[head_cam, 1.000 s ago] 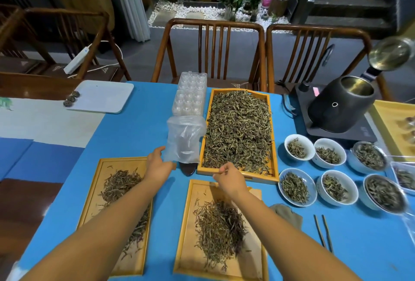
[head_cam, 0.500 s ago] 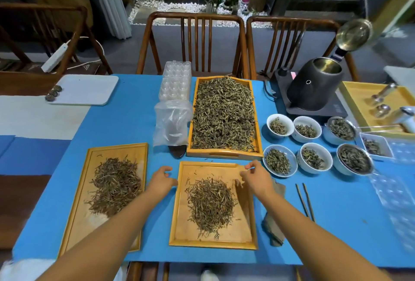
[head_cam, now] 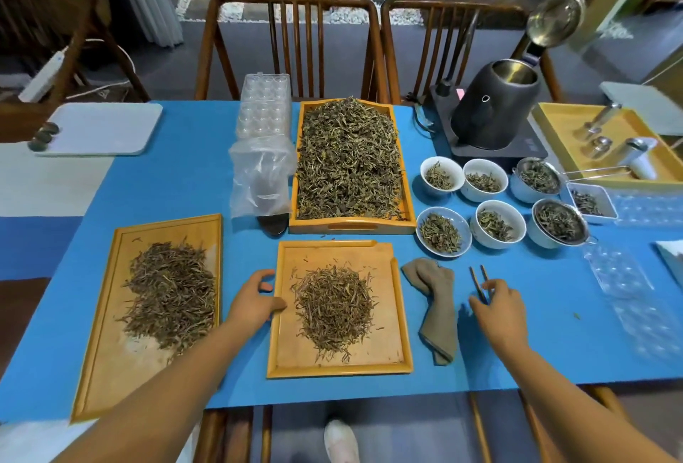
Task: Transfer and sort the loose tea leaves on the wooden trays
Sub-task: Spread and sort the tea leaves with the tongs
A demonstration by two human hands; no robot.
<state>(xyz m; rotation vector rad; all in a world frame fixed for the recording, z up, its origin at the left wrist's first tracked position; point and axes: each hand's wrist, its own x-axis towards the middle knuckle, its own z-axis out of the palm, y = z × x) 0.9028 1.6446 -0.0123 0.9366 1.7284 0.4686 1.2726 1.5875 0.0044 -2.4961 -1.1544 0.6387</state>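
Three wooden trays lie on the blue tablecloth. The deep far tray (head_cam: 351, 227) is heaped with loose tea (head_cam: 349, 159). Below it, the middle tray (head_cam: 388, 351) bears a small pile of needle-like tea (head_cam: 332, 307). A flat left tray (head_cam: 107, 370) carries a darker spread of leaves (head_cam: 170, 292). My left hand (head_cam: 253, 300) grips the middle tray's left rim, thumb over the edge. My right hand (head_cam: 497, 309) is to the right of that tray, its fingertips pinching the near end of dark tweezers (head_cam: 478, 277) that lie on the cloth.
Several white bowls of tea (head_cam: 497, 224) stand right of the far tray, with a black kettle (head_cam: 491, 107) behind. A brown cloth (head_cam: 436, 300) lies between the middle tray and the tweezers. A plastic bag (head_cam: 258, 178) and clear moulds (head_cam: 264, 107) sit to the left of the far tray.
My right hand left the middle tray's far right corner and moved right onto the tweezers. My left hand stayed at the tray's left rim. The head camera pulled back and tilted down.
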